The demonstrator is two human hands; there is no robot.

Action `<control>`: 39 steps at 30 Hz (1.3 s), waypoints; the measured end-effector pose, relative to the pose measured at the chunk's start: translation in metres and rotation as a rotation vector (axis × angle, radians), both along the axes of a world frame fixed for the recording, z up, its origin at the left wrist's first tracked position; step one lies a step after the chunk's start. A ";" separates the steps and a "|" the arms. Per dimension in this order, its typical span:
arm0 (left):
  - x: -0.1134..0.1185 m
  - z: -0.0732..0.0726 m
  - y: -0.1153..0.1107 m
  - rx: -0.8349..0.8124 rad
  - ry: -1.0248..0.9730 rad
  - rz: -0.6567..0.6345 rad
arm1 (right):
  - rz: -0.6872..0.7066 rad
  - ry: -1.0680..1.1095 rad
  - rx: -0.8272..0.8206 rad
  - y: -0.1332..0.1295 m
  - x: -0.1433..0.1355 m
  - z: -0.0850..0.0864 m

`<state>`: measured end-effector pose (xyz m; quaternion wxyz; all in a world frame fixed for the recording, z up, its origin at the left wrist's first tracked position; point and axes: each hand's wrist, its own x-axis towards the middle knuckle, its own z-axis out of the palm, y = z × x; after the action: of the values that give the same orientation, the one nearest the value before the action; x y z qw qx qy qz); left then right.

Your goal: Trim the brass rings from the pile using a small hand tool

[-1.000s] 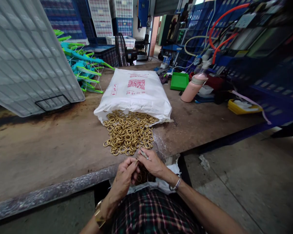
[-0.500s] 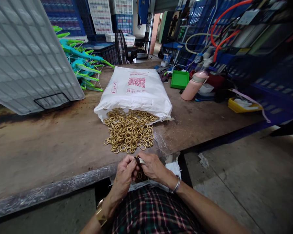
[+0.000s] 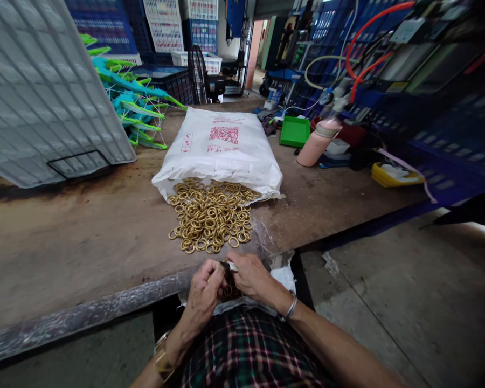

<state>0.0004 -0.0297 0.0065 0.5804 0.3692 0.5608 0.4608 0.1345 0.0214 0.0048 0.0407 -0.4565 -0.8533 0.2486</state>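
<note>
Brass-coloured rings (image 3: pixel 212 218) spill in a heap from the open mouth of a white sack (image 3: pixel 222 145) on the table. Just below the heap, at the table's front edge, my left hand (image 3: pixel 206 283) is closed with its fingers pinched; what it grips is too small to name. Close beside it on the right, my right hand (image 3: pixel 253 275) is closed on a small whitish and dark thing that I cannot make out. Under both hands, more rings (image 3: pixel 228 291) lie in an open pouch at my lap, partly hidden by the fingers.
A large white crate (image 3: pixel 60 91) stands at the left, with green and teal plastic pieces (image 3: pixel 133 102) behind it. Further right are a green tray (image 3: pixel 295 132), a pink bottle (image 3: pixel 317 144) and a yellow tray (image 3: pixel 396 175). Plastic wrap covers the table's front edge (image 3: pixel 84 307).
My left hand has turned slightly and sits a little further from my right hand's fingers. The whole view has shifted slightly, moving the scene left.
</note>
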 end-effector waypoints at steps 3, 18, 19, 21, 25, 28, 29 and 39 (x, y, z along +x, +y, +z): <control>-0.002 0.004 -0.002 -0.051 -0.021 -0.016 | -0.034 -0.035 0.034 -0.006 -0.003 -0.002; -0.003 0.008 -0.016 -0.205 -0.518 -0.054 | -0.321 -0.121 0.211 0.020 0.006 -0.007; -0.003 0.006 -0.014 -0.219 -0.543 -0.032 | -0.317 -0.120 0.223 0.020 0.003 -0.008; -0.003 0.004 -0.013 -0.235 -0.588 0.009 | -0.312 -0.128 0.238 0.021 -0.001 -0.008; -0.005 0.000 -0.011 -0.250 -0.673 0.034 | -0.318 -0.119 0.217 0.024 -0.002 -0.009; -0.007 -0.007 -0.008 -0.282 -0.767 0.011 | -0.320 -0.124 0.209 0.027 0.000 -0.012; -0.008 -0.010 -0.007 -0.288 -0.797 0.003 | -0.320 -0.124 0.213 0.028 0.000 -0.013; -0.009 -0.014 -0.004 -0.314 -0.916 0.043 | -0.276 0.039 0.253 0.024 0.007 -0.021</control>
<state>-0.0090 -0.0334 -0.0075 0.8068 0.0244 0.3177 0.4975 0.1418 0.0458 -0.0163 0.1480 -0.5556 -0.8060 0.1403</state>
